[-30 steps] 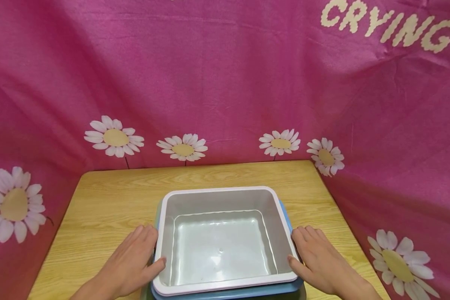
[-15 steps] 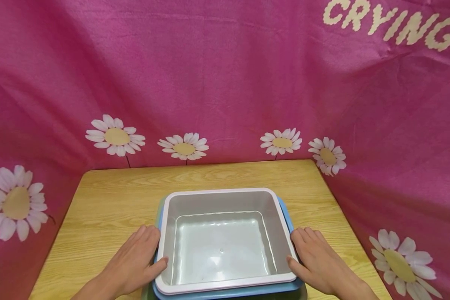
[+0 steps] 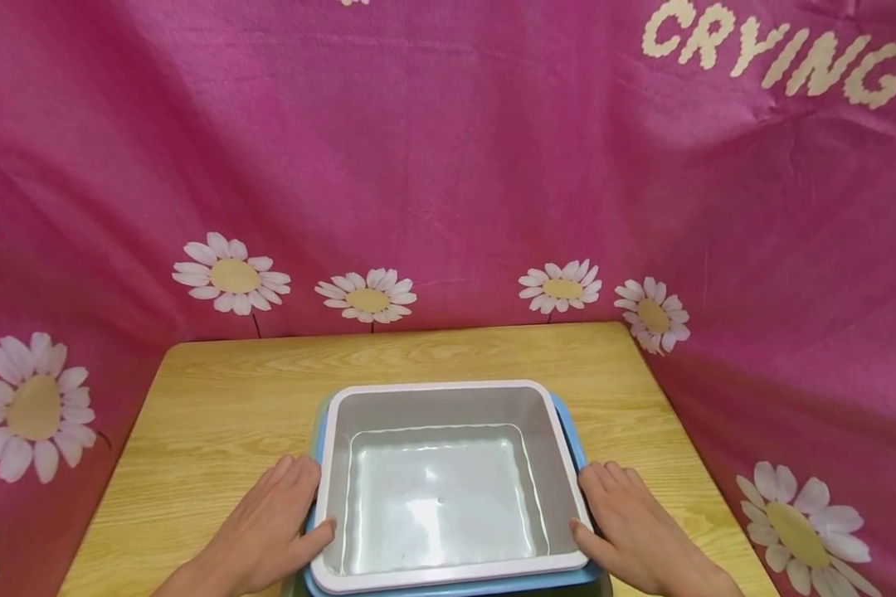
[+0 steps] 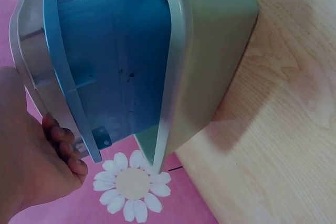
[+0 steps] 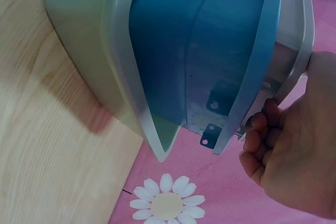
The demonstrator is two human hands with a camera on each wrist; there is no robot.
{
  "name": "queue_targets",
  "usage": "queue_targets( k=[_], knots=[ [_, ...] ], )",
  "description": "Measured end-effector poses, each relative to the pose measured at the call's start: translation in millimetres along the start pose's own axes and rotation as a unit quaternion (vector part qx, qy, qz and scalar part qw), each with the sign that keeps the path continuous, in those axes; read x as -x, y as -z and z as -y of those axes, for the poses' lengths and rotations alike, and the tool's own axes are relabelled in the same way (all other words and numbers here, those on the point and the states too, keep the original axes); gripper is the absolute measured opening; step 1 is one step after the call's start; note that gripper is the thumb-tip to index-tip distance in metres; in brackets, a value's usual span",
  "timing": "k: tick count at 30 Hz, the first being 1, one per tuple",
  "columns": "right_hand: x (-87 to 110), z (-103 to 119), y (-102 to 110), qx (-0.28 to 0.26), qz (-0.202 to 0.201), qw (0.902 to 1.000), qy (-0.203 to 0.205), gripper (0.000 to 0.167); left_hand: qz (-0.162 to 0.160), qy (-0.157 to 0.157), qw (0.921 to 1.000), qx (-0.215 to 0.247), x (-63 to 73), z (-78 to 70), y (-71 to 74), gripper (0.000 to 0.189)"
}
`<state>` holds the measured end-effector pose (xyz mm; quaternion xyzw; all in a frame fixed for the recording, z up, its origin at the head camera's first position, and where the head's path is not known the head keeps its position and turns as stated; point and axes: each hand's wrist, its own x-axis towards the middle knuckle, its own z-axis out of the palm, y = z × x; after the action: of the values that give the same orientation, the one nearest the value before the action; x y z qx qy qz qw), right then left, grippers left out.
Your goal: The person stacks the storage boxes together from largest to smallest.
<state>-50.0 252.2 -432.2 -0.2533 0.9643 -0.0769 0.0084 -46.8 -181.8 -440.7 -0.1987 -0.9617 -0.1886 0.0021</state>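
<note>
A grey rectangular plastic bin [image 3: 444, 405] with a pale rim is nested at the top of a stack. Under it sits a blue bin [image 4: 115, 51], partly inside a pale green bin [image 5: 86, 40] that stands on the table. My left hand [image 3: 265, 524] grips the grey bin's left rim, thumb over the top and fingers curled beneath. On the opposite side my right hand [image 3: 635, 529] holds the right rim in the same way. Both wrist views show a gap between the blue and green rims. The grey bin's inside holds nothing.
The wood-grain table [image 3: 239, 398] extends behind and to both sides of the stack. A pink cloth [image 3: 448, 166] printed with daisies and lettering hangs around its back and sides.
The grey bin and both hands have shifted slightly lower in the head view, and more of the blue rim shows around it. The grip of both hands looks the same.
</note>
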Motion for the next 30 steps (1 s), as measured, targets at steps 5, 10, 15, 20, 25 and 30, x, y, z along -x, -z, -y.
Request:
queue_targets(
  k=[5, 10, 15, 20, 25, 30],
  knots=[
    [0.5, -0.9, -2.5, -0.006, 0.002, 1.0, 0.001, 0.028, -0.003, -0.005, 1.0, -0.006, 1.2, 1.3, -2.3, 0.034],
    [0.9, -1.2, -4.8, -0.008, 0.013, 0.9999, -0.008, 0.029, 0.01, -0.002, 0.9999, -0.005, 1.4, 2.3, -4.1, 0.033],
    [1.3, -0.6, -5.2, 0.003, 0.021, 0.9996, -0.02, 0.029, -0.034, -0.045, 0.9983, -0.012, 3.4, 4.2, -8.1, 0.034],
    [2.1, 0.0, -4.4, 0.004, 0.031, 0.9992, -0.024, 0.031, -0.039, -0.051, 0.9979, -0.014, 3.9, 4.2, -10.6, 0.034],
    [2.7, 0.1, -2.5, -0.005, 0.052, 0.998, -0.037, 0.037, -0.021, -0.047, 0.9984, -0.023, 2.4, 3.6, -11.2, 0.035],
    [2.8, -0.1, -2.1, -0.006, 0.058, 0.9973, -0.044, 0.035, -0.017, -0.047, 0.9983, -0.029, 1.6, 3.1, -11.8, 0.035]
  ],
)
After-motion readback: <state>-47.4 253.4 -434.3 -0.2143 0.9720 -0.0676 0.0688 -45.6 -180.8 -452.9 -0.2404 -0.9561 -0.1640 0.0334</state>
